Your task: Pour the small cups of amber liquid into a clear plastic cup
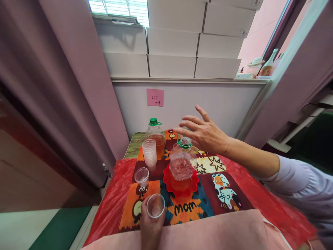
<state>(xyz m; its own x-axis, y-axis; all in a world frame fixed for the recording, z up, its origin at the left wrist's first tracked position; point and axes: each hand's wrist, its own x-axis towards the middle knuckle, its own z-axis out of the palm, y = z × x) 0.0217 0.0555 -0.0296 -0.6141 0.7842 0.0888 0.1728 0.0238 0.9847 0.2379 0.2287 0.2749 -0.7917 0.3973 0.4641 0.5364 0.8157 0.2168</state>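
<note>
Left hand (pixel 150 225): low and near the body, fingers curled shut in a grip, knuckles outward. Right hand (pixel 205 133): raised, forearm extended from the right, palm down, fingers (pixel 186 124) spread and open, holding nothing.

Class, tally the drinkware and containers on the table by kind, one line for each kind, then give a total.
Bottles: 2 (capped bottle; open bottle)
Loose clear cups: 2 (cup on the mat; cup in the left hand)
Cup stacks: 1
Red dishes: 1
Total: 6
</note>
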